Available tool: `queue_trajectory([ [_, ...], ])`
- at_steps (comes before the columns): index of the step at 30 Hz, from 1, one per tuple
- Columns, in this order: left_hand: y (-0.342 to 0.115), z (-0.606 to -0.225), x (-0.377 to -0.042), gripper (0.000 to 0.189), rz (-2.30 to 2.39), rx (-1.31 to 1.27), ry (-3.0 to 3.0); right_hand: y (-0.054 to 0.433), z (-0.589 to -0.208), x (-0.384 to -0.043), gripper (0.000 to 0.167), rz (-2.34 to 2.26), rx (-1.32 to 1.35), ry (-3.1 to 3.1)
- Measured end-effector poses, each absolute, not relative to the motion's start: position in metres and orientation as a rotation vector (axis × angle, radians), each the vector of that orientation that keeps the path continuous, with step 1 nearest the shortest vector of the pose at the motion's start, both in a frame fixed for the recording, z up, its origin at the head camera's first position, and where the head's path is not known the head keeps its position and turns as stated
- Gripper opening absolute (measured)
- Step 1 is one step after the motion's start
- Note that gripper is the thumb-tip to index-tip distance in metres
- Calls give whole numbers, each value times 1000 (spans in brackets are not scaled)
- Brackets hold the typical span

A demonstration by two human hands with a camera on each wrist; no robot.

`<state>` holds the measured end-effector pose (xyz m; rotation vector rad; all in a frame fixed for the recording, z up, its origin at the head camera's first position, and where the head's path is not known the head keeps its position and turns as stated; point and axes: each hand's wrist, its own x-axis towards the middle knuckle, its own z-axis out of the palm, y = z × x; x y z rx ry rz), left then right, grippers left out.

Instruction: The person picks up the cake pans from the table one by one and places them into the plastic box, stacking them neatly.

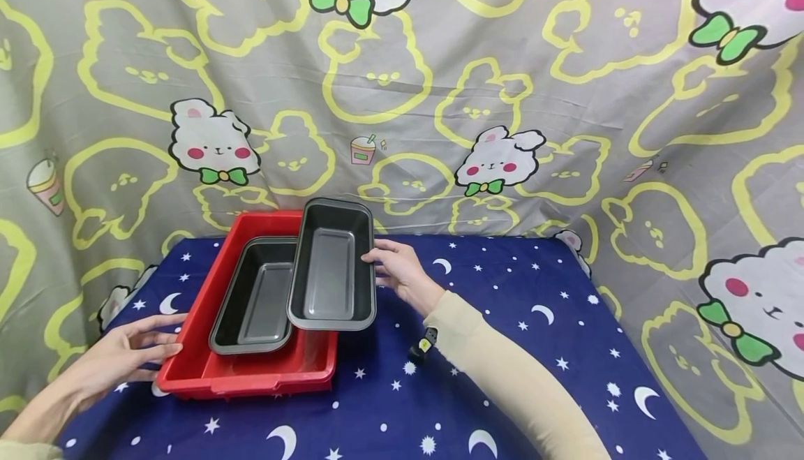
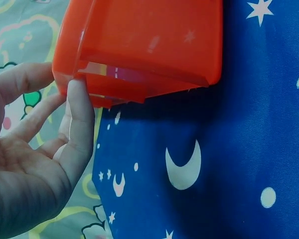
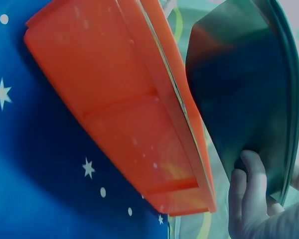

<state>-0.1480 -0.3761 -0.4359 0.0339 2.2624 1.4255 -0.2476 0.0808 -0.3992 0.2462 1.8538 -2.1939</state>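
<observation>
A red plastic bin (image 1: pixel 251 384) lies on the table, with one dark loaf pan (image 1: pixel 266 306) inside it. Above the bin's right side, a second dark loaf pan (image 1: pixel 331 275) is held up and tilted, its hollow facing the head camera. My right hand (image 1: pixel 405 271) grips this pan by its right long side; in the right wrist view, fingers (image 3: pixel 251 186) press against its outer wall. At the bin's left side, my left hand (image 1: pixel 135 352) holds the rim, with thumb and fingers at the edge (image 2: pixel 65 74) in the left wrist view.
The table wears a dark blue cloth (image 1: pixel 502 376) printed with moons and stars. A small black object with a yellow mark (image 1: pixel 423 343) shows by the right cuff. Behind the table hangs a grey curtain (image 1: pixel 402 132) with cartoon rabbits.
</observation>
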Motion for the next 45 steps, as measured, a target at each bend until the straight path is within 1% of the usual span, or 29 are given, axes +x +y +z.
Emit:
queue_trajectory([
  [3, -377, -437, -147, 63, 1411, 40, 2258, 73, -399, -248, 53, -2192, 238, 1845],
  [13, -380, -440, -148, 50, 1446, 57, 2220, 48, -403, -246, 51, -2226, 238, 1819],
  [17, -379, -440, -149, 54, 1435, 58, 2233, 38, -405, -245, 52, -2232, 246, 1809],
  [19, -379, -440, -149, 52, 1438, 65, 2234, 32, -405, -246, 52, -2239, 253, 1803],
  [22, -379, -441, -149, 42, 1466, 78, 2213, 24, -406, -246, 49, -2248, 266, 1798],
  [28, -380, -440, -148, 42, 1477, 81, 2210, 8, -407, -248, 49, -2262, 298, 1793],
  [37, -380, -438, -148, 49, 1441, 49, 2241, -14, -406, -248, 51, -2262, 276, 1775],
  [42, -376, -436, -148, 70, 1380, -6, 2288, -23, -405, -247, 49, -2239, 269, 1822],
  [45, -375, -435, -149, 73, 1373, -4, 2293, -28, -406, -247, 47, -2204, 253, 1855],
])
